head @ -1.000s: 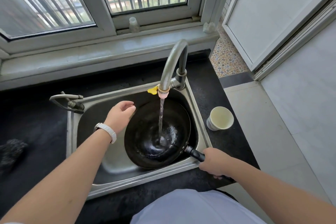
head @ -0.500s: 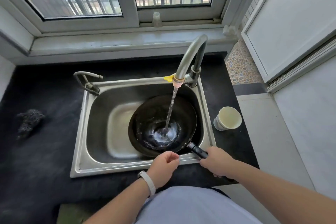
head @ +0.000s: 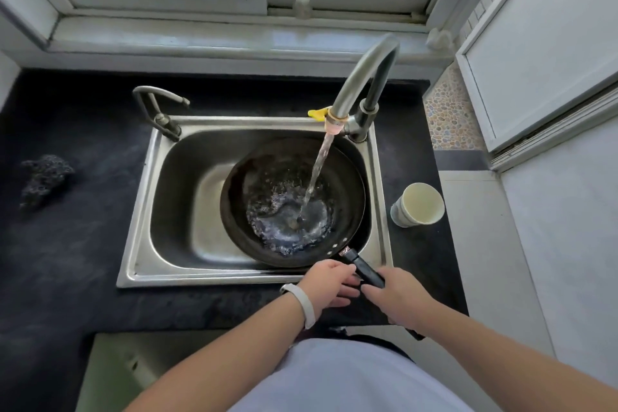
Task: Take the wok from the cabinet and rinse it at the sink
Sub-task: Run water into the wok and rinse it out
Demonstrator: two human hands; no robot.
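A black wok (head: pixel 264 197) lies in the right half of the steel sink (head: pixel 143 211). Water runs from the curved faucet (head: pixel 364 77) into the wok's bottom and pools there. The wok's black handle (head: pixel 366 269) sticks out over the sink's front right rim. My right hand (head: pixel 398 298) is closed around the handle's outer end. My left hand (head: pixel 329 283), with a white band on the wrist, rests beside the handle near its base, fingers curled toward it; whether it grips the handle is unclear.
A white paper cup (head: pixel 418 204) stands on the dark counter right of the sink. A dark scrubber (head: pixel 43 177) lies on the counter at far left. A small second tap (head: pixel 157 114) sits at the sink's back left corner. Window sill behind.
My left hand came back from the sink's far side to the front rim, then moved right to the wok handle. More water has gathered in the wok. My right hand kept its hold.
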